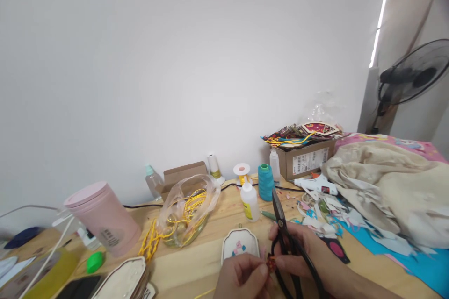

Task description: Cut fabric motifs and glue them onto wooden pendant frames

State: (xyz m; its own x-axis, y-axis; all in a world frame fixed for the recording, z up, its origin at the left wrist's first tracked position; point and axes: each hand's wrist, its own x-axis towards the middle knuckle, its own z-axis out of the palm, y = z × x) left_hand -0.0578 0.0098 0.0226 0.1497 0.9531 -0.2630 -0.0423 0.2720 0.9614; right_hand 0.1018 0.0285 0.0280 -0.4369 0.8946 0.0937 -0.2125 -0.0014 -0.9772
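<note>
My left hand (243,276) is closed in a pinch on a small red-orange piece (271,264), too small to make out further. Black scissors (280,217) are in my right hand (308,254), blades pointing up and away, while its thumb and finger also touch the red-orange piece. Just beyond my left hand lies a white embroidered plaque (239,242) with pink and blue flowers and a dark scalloped edge. Partly behind my hands, the scissor handles reach the lower edge of the picture.
Past the plaque stand a glue bottle (249,203) and a teal thread cone (265,182). Fabric scraps (321,217) and a glue gun (317,184) lie right, before a cardboard box (303,163). Leftward are a bag of yellow cords (187,210), a pink canister (105,219) and stacked plaques (121,280).
</note>
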